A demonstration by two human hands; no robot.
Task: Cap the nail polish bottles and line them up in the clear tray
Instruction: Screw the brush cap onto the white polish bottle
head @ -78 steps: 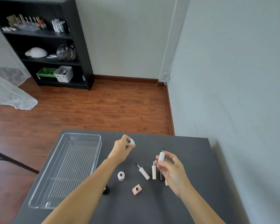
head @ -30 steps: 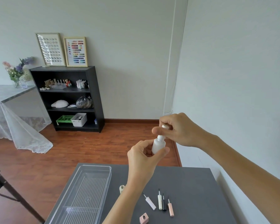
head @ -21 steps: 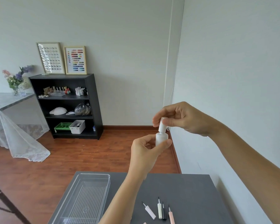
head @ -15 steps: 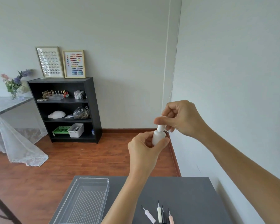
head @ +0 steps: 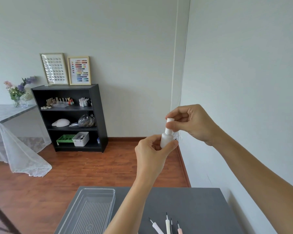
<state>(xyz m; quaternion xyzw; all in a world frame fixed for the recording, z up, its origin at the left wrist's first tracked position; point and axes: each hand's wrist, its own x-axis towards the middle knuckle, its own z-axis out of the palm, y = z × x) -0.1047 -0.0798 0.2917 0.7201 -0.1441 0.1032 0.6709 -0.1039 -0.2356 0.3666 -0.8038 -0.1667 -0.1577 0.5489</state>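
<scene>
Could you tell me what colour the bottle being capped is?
White, bottle and cap alike; the head view shows it.

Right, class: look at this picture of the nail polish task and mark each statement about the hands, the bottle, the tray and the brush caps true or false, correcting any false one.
1. The left hand holds the white bottle by its body. True.
2. The right hand rests flat on the table. False: it pinches the white cap on top of the bottle.
3. The clear tray has several bottles in it. False: no bottle shows in it.
4. Loose brush caps lie on the table, right of the tray. True.
5. The bottle stands on the table. False: it is held up in the air.
</scene>
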